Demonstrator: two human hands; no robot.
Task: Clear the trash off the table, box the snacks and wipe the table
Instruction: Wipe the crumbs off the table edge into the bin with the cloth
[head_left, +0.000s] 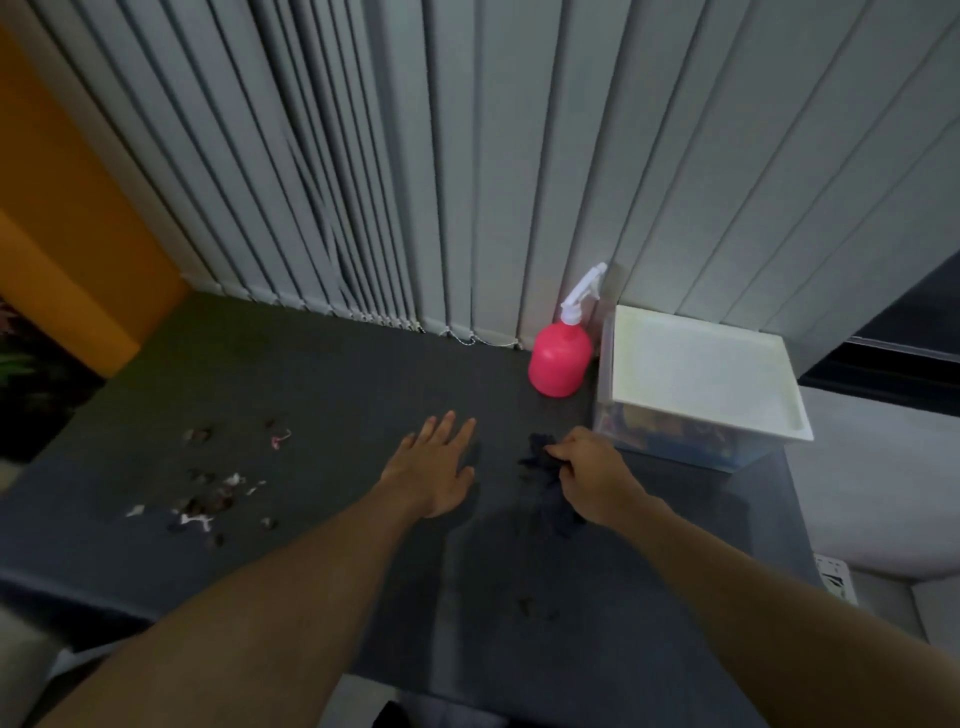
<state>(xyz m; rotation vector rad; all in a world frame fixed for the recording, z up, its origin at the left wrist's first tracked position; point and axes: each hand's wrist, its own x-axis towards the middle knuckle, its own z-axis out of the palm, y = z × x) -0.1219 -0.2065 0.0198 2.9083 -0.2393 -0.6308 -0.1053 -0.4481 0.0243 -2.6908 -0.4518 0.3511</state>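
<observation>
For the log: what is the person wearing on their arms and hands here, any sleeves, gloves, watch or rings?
Nothing visible. The left hand and right hand are gloveless, with no rings or watch showing. The left forearm and right forearm are bare to the frame edge; no sleeves in view.

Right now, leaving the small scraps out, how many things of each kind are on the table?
Bottle: 1
Box: 1
Cloth: 1, in the right hand
Total: 3
</observation>
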